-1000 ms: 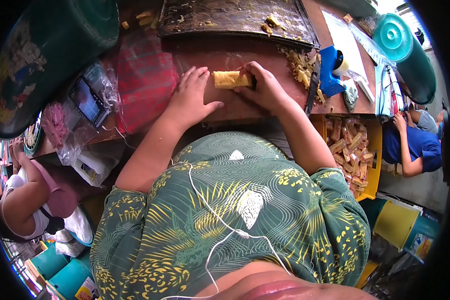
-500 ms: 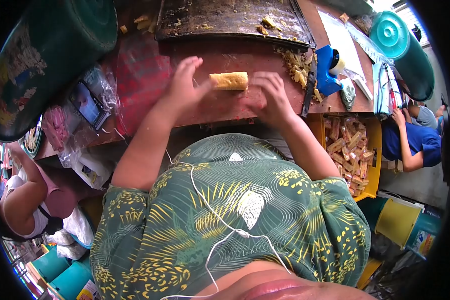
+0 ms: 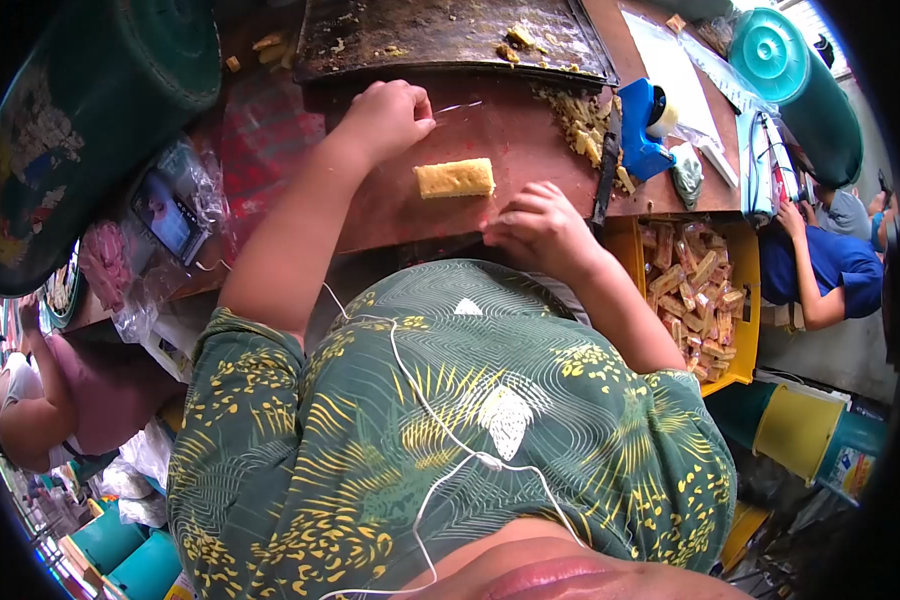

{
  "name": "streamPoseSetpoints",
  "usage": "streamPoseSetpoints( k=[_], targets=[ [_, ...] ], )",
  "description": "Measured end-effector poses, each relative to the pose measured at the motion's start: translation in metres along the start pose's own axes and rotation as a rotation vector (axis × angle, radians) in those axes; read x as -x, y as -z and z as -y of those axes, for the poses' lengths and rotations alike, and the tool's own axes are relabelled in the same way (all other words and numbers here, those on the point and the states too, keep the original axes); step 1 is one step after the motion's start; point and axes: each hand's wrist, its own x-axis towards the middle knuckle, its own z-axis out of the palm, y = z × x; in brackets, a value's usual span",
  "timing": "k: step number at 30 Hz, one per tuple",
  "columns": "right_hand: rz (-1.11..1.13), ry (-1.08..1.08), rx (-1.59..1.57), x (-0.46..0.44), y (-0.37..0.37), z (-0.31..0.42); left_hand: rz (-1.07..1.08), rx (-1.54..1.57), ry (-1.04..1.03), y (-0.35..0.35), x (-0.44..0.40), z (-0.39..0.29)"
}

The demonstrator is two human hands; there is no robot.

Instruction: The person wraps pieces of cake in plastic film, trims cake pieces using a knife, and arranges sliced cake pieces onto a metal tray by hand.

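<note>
A yellow cake piece lies on the brown table between my two hands, touched by neither. Beyond it to the left, my left hand is closed in a pinch. A thin clear glint, like the edge of plastic film, runs out to the right of these fingers. My right hand is closed too, at the table's near edge, just right of and nearer than the cake. What either hand pinches is too small or transparent to make out.
Beyond the cake is a dark baking tray. Crumbs, a knife and a blue tape dispenser lie right. A yellow crate holds wrapped pieces. A phone lies left; people sit at both sides.
Both hands have come away from the cake piece and closed. My left hand moved up, farther over the table; my right hand moved down to the near edge. The view shifted slightly.
</note>
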Motion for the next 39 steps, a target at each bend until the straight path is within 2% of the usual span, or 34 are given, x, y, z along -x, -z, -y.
streamPoseSetpoints(
  k=[2,5,8,9,11,13,14,17,20,23,26,29,32,35,36,38,39],
  targets=[
    [-0.008,0.037,0.059,-0.02,0.013,-0.004,0.179,0.363,0.024,0.014,-0.001,-0.005],
    [-0.207,0.05,0.248,-0.051,0.028,-0.004,0.133,0.65,-0.131,0.025,0.024,-0.02],
    [-0.175,0.078,0.159,-0.066,0.03,-0.02,0.134,0.525,-0.166,0.036,0.052,-0.043],
    [-0.039,0.069,0.099,-0.068,0.031,-0.029,0.116,0.497,-0.174,0.036,0.061,-0.048],
    [-0.005,-0.108,-0.072,-0.066,0.023,-0.028,-0.043,0.24,-0.288,0.028,0.068,-0.05],
    [-0.173,-0.146,-0.212,-0.067,0.014,-0.016,-0.208,0.004,-0.396,0.012,0.071,-0.044],
    [-0.257,-0.167,-0.28,-0.067,0.011,-0.013,-0.2,-0.014,-0.376,0.008,0.07,-0.041],
    [-0.048,0.009,-0.038,-0.056,0.004,-0.034,-0.211,-0.012,-0.353,0.007,0.075,-0.045],
    [-0.092,-0.062,-0.038,-0.049,-0.003,-0.032,-0.303,0.112,-0.374,0.0,0.075,-0.045],
    [-0.124,-0.095,-0.061,-0.046,-0.006,-0.027,-0.137,0.054,-0.277,-0.013,0.072,-0.034],
    [-0.137,-0.204,-0.109,-0.041,-0.004,-0.022,-0.175,0.25,-0.281,-0.01,0.079,-0.037],
    [-0.147,-0.283,-0.162,-0.04,-0.003,-0.022,-0.259,0.041,-0.315,-0.012,0.081,-0.031],
    [-0.145,-0.306,-0.173,-0.041,-0.001,-0.022,-0.207,0.067,-0.283,-0.015,0.081,-0.02],
    [-0.222,-0.403,-0.239,-0.036,-0.001,-0.022,-0.148,0.281,-0.089,-0.012,0.083,-0.019],
    [-0.26,-0.449,-0.274,-0.033,-0.002,-0.024,-0.102,0.439,-0.004,-0.014,0.081,-0.015],
    [-0.308,-0.566,-0.569,-0.019,-0.023,-0.046,-0.004,0.754,0.171,-0.024,0.077,0.001],
    [-0.333,-0.622,-0.714,-0.021,-0.026,-0.047,0.002,0.834,0.14,-0.03,0.075,0.006]
  ],
)
